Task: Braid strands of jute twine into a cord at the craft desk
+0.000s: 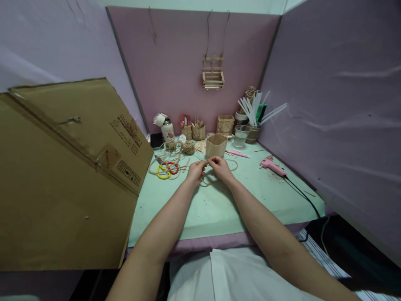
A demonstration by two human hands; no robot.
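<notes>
My left hand (196,172) and my right hand (220,167) meet over the middle of the table, fingertips close together. Both are closed in a pinch on a length of jute twine (210,184), which loops below and to the right of them. Right behind the hands stands a cup-like holder made of wooden craft sticks (216,146), open at the top. To the left lie scissors with yellow and red handles (163,171), tangled with more loose twine (156,169). A ball of twine (188,147) sits behind them.
A pink glue gun (273,166) lies at the right, its black cord (302,193) running off the table's edge. A large cardboard sheet (72,179) leans at the left. Along the back are a glass of water (240,137), white glue sticks (250,109) and a bottle (168,130).
</notes>
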